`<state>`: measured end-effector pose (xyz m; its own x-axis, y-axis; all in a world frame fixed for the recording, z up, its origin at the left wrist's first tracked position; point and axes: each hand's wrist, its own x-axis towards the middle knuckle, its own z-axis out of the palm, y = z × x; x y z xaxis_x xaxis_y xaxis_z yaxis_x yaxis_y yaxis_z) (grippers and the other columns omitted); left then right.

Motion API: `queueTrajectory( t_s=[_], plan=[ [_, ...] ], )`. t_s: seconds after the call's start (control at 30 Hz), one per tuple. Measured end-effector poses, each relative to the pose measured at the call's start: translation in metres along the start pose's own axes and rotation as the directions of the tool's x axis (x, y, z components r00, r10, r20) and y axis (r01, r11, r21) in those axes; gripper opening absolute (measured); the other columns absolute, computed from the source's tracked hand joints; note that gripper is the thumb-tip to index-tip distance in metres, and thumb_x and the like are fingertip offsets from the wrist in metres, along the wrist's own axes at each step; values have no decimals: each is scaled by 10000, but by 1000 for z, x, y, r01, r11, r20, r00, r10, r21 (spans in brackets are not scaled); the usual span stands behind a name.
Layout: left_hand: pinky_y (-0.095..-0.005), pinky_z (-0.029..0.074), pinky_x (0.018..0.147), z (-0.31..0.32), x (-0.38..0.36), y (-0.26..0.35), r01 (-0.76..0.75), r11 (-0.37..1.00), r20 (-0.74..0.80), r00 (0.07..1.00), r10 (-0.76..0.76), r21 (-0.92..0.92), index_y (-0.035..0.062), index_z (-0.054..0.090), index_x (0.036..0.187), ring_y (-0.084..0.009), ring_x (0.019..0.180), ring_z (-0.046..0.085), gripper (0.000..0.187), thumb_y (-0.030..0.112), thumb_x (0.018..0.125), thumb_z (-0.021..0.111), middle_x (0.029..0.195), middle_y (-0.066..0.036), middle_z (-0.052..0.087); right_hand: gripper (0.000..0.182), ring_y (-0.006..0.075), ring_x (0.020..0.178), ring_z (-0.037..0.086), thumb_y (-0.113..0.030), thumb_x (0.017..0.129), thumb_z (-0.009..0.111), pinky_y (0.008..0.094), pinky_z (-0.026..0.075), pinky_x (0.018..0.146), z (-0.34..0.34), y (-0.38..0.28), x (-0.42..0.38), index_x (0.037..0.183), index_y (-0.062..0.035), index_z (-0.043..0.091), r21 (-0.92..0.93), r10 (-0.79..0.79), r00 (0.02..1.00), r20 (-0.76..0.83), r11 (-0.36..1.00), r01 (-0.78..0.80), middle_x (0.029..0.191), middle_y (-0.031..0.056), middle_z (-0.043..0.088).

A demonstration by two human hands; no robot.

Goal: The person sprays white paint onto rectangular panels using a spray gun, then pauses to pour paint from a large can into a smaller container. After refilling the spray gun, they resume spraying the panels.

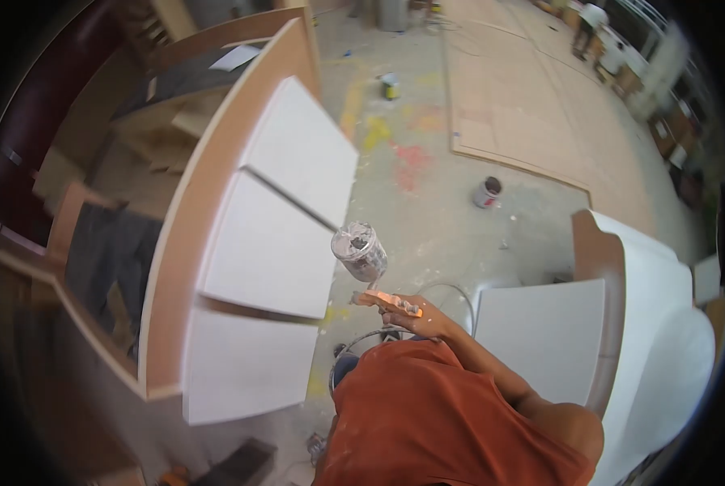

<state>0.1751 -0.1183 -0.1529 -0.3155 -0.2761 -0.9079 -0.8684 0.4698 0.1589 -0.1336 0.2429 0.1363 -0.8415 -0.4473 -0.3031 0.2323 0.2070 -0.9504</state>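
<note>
My right hand (419,317) is closed round the handle of a paint spray gun (362,257), held in front of my body. Its clear cup, smeared with whitish and grey paint, sits on top of the gun. Just left of the gun stand white panels (269,239), set on a curved wooden frame (184,219) with dark gaps between them. The gun is apart from the panels as far as I can see. A thin hose (458,293) curves on the floor near my right hand. My left hand is out of sight.
A paint can (487,193) and a yellow-marked can (389,87) stand on the paint-stained floor (427,235). A white curved piece (654,324) with a white panel (540,332) rises at right. Beyond lies a large wooden sheet (516,97). A person (591,24) stands far off.
</note>
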Motion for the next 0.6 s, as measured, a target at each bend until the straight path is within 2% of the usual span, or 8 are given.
queueTrajectory(
  t_s=[0.13, 0.17, 0.23, 0.33, 0.43, 0.47, 0.5, 0.6],
  plan=[
    [-492, 461, 955, -77, 100, 127, -69, 994, 157, 986, 56, 80, 71, 531, 1420, -309, 1248, 545, 574, 341, 922, 622, 1403, -145, 576, 290, 174, 879, 615, -243, 931, 699, 347, 498, 807, -65, 49, -12, 1138, -46, 655, 198, -112, 968, -224, 967, 157, 980, 77, 685],
    [-473, 472, 899, -138, 161, 95, -165, 985, 195, 969, 154, 44, 60, 565, 1364, -292, 1165, 567, 510, 334, 934, 589, 1313, -139, 608, 291, 179, 879, 621, -243, 921, 705, 348, 501, 802, 56, 5, 2, 1130, -46, 660, 80, -76, 951, -301, 991, 105, 977, 79, 688],
    [-417, 506, 730, -224, 222, 107, -387, 918, 161, 904, 396, -86, 24, 670, 1195, -241, 915, 633, 408, 313, 970, 488, 1041, -121, 703, 298, 195, 870, 638, -224, 898, 712, 350, 510, 797, 97, -5, 34, 1136, -51, 668, -29, -114, 888, -445, 993, 114, 968, 77, 699],
    [-407, 494, 889, -199, 309, 193, -433, 866, 233, 841, 488, -248, 115, 611, 1290, -223, 1058, 639, 412, 333, 966, 479, 1182, -81, 690, 296, 190, 876, 641, -203, 898, 695, 346, 511, 819, 84, 59, 48, 1138, -33, 666, -44, -139, 855, -501, 990, 135, 953, 71, 706],
    [-399, 495, 934, -180, 368, 275, -606, 722, 127, 730, 672, -336, 83, 633, 1265, -231, 1079, 644, 387, 302, 980, 490, 1191, -103, 695, 392, 134, 675, 592, -189, 875, 701, 281, 489, 615, 62, 107, 74, 1214, -9, 623, -17, -177, 801, -572, 979, 204, 896, 92, 686],
    [-395, 491, 949, -170, 370, 310, -610, 641, 99, 684, 723, -467, 69, 639, 1258, -231, 1077, 646, 383, 299, 986, 498, 1183, -109, 698, 499, 120, 583, 558, -193, 861, 711, 248, 460, 518, 51, 114, 86, 1296, 10, 575, 4, -150, 797, -584, 982, 188, 870, 122, 673],
    [-377, 484, 957, -206, 274, 368, -514, 655, 56, 761, 646, -554, 28, 639, 1249, -228, 1063, 650, 400, 316, 993, 530, 1150, -120, 708, 499, 120, 583, 558, -193, 861, 711, 248, 460, 518, 20, 72, 99, 1296, 10, 575, 53, -133, 822, -554, 980, 194, 870, 122, 673],
    [-330, 508, 939, -224, 87, 515, -564, 572, 160, 614, 773, -596, -11, 638, 1257, -199, 1052, 664, 388, 273, 1002, 568, 1150, -113, 696, 470, 57, 532, 485, -200, 854, 710, 220, 364, 423, -64, -33, 104, 1264, -15, 575, 239, -174, 830, -530, 908, 343, 872, 118, 669]
  ],
)
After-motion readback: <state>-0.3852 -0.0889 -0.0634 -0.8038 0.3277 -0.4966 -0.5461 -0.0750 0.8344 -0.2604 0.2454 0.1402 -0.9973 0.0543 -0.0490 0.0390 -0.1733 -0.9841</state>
